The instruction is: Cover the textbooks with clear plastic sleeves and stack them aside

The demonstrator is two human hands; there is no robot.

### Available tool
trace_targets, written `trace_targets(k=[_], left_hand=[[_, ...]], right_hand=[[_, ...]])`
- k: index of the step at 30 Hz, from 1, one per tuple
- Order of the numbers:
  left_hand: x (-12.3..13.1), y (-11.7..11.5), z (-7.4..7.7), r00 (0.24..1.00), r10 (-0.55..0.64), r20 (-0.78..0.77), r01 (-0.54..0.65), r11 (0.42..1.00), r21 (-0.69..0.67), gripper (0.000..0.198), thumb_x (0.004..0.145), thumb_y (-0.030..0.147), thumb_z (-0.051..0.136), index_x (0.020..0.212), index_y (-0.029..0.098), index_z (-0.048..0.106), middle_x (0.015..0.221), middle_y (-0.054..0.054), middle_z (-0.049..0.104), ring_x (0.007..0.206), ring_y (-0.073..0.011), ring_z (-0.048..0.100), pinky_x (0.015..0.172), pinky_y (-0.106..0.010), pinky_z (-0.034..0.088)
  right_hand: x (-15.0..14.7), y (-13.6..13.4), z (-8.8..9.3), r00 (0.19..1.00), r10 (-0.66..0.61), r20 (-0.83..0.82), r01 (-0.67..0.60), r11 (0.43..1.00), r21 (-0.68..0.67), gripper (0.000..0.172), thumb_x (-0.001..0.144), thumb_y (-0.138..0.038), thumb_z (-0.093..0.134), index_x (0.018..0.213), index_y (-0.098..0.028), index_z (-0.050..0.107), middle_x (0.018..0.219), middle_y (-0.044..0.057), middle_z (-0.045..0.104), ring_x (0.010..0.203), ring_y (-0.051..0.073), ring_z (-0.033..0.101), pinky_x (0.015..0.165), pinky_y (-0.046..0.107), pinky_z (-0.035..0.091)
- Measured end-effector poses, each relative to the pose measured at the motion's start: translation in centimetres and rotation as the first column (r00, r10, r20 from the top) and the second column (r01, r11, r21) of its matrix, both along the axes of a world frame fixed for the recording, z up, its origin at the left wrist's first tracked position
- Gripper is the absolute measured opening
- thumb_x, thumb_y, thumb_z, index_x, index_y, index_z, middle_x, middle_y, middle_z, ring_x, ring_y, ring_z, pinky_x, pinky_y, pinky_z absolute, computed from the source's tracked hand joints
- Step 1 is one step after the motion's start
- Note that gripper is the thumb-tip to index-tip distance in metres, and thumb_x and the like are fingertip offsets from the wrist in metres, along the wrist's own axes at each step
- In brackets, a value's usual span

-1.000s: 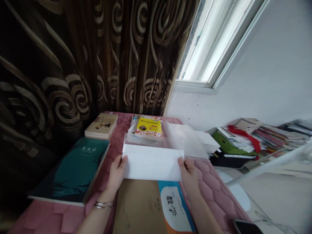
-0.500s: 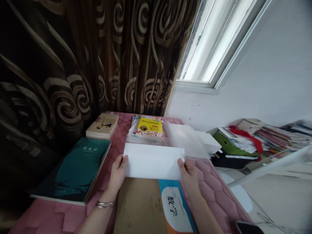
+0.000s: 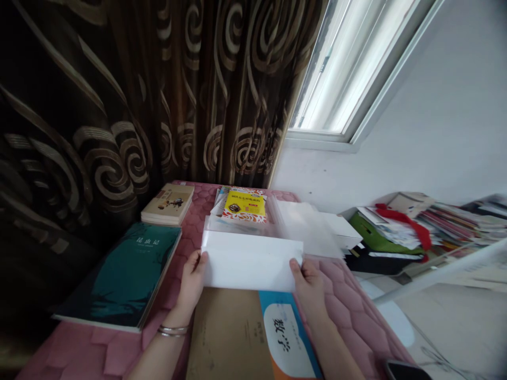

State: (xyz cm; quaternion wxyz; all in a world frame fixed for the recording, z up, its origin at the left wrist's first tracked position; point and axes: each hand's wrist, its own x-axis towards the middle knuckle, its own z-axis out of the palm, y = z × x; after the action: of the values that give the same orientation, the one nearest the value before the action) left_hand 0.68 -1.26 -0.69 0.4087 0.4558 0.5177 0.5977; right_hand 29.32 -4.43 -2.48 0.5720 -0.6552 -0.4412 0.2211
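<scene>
your left hand and right hand grip a white rectangular sheet, facing you, long axis left-to-right, over pink quilted fabric near a brown swirl-patterned curtain.

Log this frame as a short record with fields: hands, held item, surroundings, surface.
Left hand: pinches left edge of white sheet-like item
Right hand: pinches its right edge
Nearer the person: brown-and-blue book
To the left: teal book, small stack of beige books
Beyond: yellow-labelled book
Beyond, right: translucent sheets
Surface: pink quilted cover
</scene>
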Motion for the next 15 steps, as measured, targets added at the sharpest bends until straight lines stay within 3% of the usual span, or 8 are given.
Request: trace_targets(k=[4,9,15], left_hand=[[-0.01,0.19,-0.25,1.000,0.018,0.008,-0.019,1.000,0.008,0.046,0.069,0.063,0.067,0.062,0.019,0.053,0.058,0.004,0.046,0.057,-0.0111,0.040,0.054,-0.022,0.031],[0.19,0.26,-0.23,1.000,0.031,-0.002,-0.031,0.999,0.014,0.051,0.068,0.066,0.065,0.058,0.019,0.047,0.055,0.006,0.041,0.056,-0.0102,0.036,0.053,-0.022,0.029],[0.05,0.20,-0.24,1.000,-0.010,0.021,0.010,1.000,-0.004,0.049,0.068,0.066,0.065,0.069,0.018,0.056,0.062,0.004,0.051,0.060,-0.0119,0.043,0.058,-0.022,0.034]], right_hand=[[0.09,0.14,-0.38,0.999,0.012,-0.040,-0.011,0.999,0.032,0.042,0.077,-0.061,0.061,0.069,-0.021,0.056,0.061,-0.002,0.052,0.059,0.015,0.043,0.051,0.026,0.034],[-0.16,0.04,-0.22,0.964,0.137,-0.227,-0.115,0.988,0.106,0.039,0.076,-0.056,0.067,0.088,-0.020,0.065,0.080,0.002,0.064,0.070,0.018,0.051,0.059,0.028,0.043],[0.12,0.14,-0.23,0.990,0.092,-0.110,-0.086,0.994,0.065,0.038,0.078,-0.058,0.064,0.075,-0.020,0.061,0.065,-0.001,0.056,0.060,0.015,0.044,0.051,0.026,0.035]])
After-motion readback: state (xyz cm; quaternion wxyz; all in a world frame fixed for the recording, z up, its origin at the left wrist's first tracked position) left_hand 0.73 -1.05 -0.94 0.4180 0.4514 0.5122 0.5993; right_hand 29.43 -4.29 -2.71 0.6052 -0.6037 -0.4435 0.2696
